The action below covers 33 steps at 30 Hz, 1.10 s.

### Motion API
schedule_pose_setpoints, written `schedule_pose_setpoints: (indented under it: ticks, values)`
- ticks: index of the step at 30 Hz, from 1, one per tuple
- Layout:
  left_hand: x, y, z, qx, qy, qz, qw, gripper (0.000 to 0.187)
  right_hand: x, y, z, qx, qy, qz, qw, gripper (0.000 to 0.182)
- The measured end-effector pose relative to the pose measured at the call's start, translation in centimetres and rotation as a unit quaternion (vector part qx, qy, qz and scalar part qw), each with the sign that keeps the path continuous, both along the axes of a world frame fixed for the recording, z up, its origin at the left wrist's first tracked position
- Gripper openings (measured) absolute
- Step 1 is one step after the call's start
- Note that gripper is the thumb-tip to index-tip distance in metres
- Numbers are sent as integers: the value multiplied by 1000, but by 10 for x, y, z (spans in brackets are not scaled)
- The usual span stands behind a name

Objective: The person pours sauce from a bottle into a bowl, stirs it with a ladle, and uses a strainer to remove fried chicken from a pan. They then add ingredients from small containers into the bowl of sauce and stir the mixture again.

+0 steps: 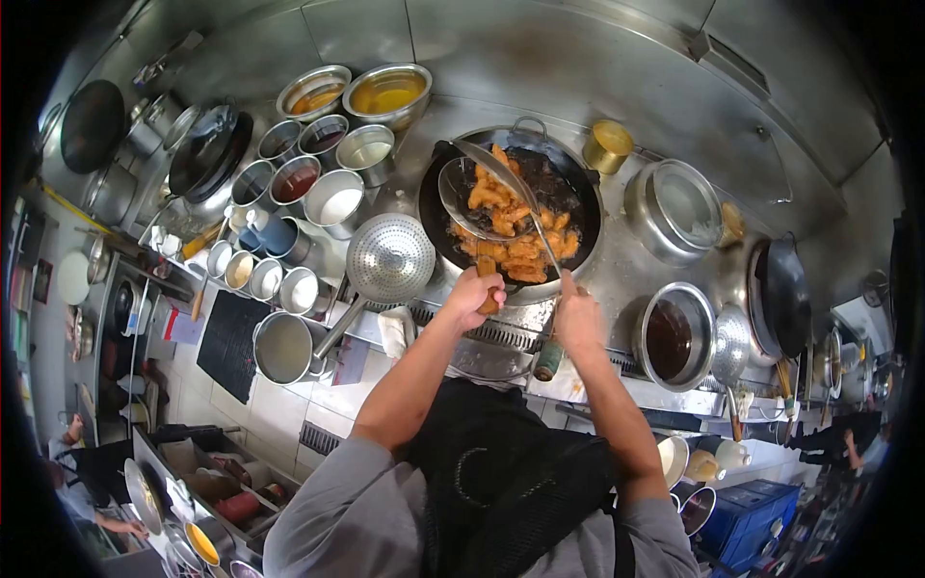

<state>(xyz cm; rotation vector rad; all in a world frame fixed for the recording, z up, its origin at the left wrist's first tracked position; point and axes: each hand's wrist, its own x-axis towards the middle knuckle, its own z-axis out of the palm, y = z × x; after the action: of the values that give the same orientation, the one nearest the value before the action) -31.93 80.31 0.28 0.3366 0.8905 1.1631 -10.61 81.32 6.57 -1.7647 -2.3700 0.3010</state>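
Observation:
My left hand [475, 300] is closed around the wooden handle [487, 275] of a wire skimmer [455, 200], whose basket is over the wok [431, 241]. Golden-brown fried pieces [525, 255] lie in dark bubbling oil, and some sit in the skimmer. My right hand [579, 316] grips the thin shaft of a long metal wok ladle [501, 173]; its head slants across the skimmer, over the food. Just below my right hand, a greenish, wooden-looking handle end [547, 361] sticks out at the counter edge.
Left of the wok rests a perforated strainer [391, 257], near several metal seasoning pots [335, 200]. Bowls of yellow liquid [387, 93] stand behind. To the right are a steel pot [674, 207] and a pot of dark sauce [674, 337]. Other people [92, 486] appear at the edges.

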Motion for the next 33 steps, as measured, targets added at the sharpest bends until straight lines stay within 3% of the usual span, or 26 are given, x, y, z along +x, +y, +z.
schedule_pose_setpoints:
  ticks: [6, 11, 15, 20, 22, 26, 28, 33]
  values:
    - [-2, -21, 2, 9, -108, 32, 994, 14, 28, 15, 28, 43, 95, 0, 994, 40]
    - [-9, -39, -5, 56, -75, 5, 996, 19, 70, 45, 36, 71, 62, -67, 993, 36]
    - [-12, -58, 17, 76, -49, 2, 996, 25, 110, 81, 22, 62, 7, -88, 994, 37]
    - [-20, -70, 36, 76, -13, 14, 997, 28, 136, 98, -12, -5, -33, -76, 997, 33]
    - [-22, -71, 50, 77, 2, 25, 997, 28, 145, 99, -39, -105, 30, -35, 993, 27]
    - [-34, -66, 73, 95, 35, 39, 994, 26, 128, 73, -48, -164, 115, -56, 978, 26]
    - [-39, -63, 92, 93, 36, 46, 994, 27, 116, 65, -36, -302, 209, -82, 926, 25]
    - [-50, -58, 120, 121, 46, 51, 990, 28, 104, 63, -36, -360, 248, -84, 895, 19]
